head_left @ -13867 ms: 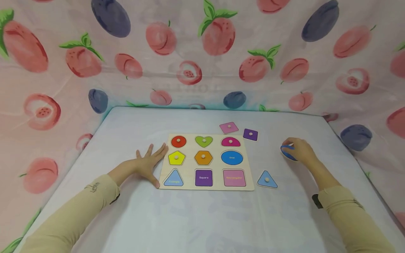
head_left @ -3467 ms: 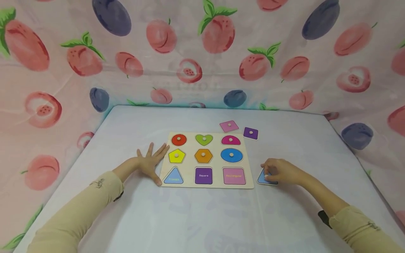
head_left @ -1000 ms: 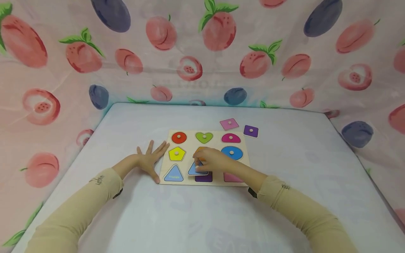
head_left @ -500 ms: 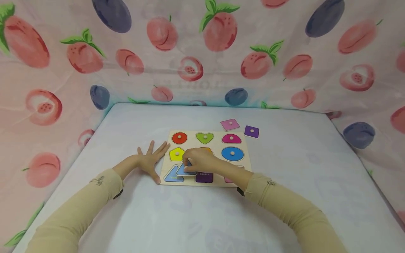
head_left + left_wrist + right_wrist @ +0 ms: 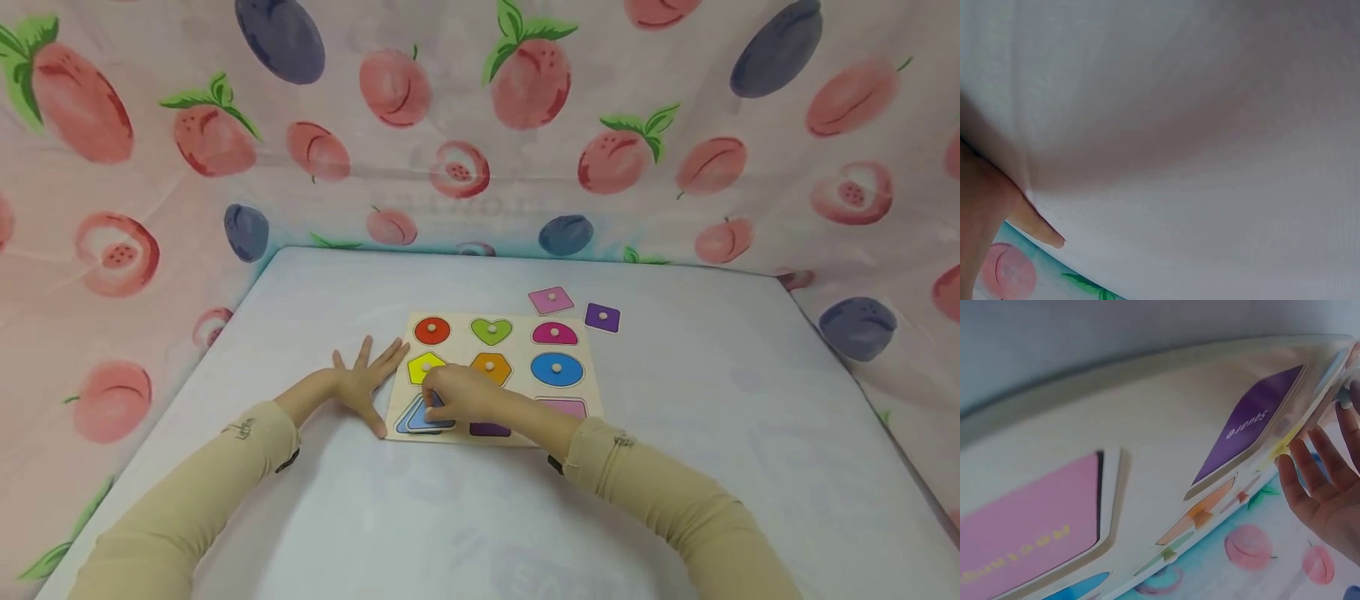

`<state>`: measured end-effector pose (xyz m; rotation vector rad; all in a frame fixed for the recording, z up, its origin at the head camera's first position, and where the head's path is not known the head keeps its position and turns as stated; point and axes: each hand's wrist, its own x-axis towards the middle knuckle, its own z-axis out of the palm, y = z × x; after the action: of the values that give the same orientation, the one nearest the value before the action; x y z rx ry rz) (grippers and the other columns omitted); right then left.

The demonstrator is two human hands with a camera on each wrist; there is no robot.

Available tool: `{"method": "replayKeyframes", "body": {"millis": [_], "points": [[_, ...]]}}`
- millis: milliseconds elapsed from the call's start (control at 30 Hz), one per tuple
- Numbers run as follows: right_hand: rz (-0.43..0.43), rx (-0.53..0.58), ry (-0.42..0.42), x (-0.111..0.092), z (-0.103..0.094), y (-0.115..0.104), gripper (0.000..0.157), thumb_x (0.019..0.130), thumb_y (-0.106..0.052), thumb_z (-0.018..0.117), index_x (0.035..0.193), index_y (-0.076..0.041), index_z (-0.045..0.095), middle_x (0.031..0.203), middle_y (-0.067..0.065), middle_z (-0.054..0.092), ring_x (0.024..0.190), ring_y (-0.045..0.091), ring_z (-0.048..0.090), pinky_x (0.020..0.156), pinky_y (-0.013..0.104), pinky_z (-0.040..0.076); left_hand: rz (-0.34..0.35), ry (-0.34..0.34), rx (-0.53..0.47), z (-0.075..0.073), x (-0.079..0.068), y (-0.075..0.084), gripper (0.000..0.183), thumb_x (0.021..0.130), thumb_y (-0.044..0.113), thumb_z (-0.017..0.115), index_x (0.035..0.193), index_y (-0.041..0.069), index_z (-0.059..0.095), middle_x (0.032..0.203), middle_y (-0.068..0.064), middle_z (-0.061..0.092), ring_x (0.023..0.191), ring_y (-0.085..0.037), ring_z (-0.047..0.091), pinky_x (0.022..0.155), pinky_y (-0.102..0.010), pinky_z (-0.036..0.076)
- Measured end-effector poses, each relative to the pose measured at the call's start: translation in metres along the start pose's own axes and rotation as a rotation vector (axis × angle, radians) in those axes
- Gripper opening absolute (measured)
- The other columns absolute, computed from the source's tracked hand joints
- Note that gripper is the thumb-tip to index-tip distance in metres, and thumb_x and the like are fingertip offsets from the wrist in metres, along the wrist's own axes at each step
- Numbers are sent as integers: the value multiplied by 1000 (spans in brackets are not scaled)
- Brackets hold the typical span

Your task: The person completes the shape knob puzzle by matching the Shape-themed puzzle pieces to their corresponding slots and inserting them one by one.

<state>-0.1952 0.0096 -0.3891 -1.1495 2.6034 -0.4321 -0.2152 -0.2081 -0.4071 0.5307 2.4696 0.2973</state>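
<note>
My right hand [image 5: 465, 393] pinches the knob of a light-blue triangle puzzle piece [image 5: 442, 417] over the lower-left corner of the wooden shape board [image 5: 462, 335]. The piece overlaps the triangle recess, a little right of it, with a blue edge showing at left. My left hand [image 5: 357, 388] lies with fingers spread, fingertips and thumb against the board's left edge. In the right wrist view, fingers [image 5: 1300, 481] hang beyond the purple square recess [image 5: 1250, 425]; the triangle is barely visible there. The left wrist view shows only part of the left hand [image 5: 988, 206] and white cloth.
A pink knobbed piece [image 5: 551, 301] and a purple square piece [image 5: 603, 317] lie behind the board's far right corner. Circle, heart, half-circle, pentagon, hexagon and oval [image 5: 557, 369] pieces sit in their recesses. The pink rectangle recess [image 5: 1035, 519] holds no piece. A fruit-print curtain surrounds the table.
The oval went into its recess earlier, then my right hand picked up the triangle from right of the board. Over the last second it carried the triangle leftward and lower, onto the triangle recess.
</note>
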Motion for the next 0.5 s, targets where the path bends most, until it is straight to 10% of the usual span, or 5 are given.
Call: {"method": "replayKeyframes", "body": {"millis": [500], "points": [[5, -10, 26, 5, 7, -11, 15, 81, -26, 74, 80, -13, 67, 88, -4, 66, 76, 7, 51, 63, 15, 41, -3, -5, -2, 2, 4, -4, 141, 56, 53, 85, 150, 17, -13, 156, -11, -24, 134, -52, -29, 89, -83, -13]]}}
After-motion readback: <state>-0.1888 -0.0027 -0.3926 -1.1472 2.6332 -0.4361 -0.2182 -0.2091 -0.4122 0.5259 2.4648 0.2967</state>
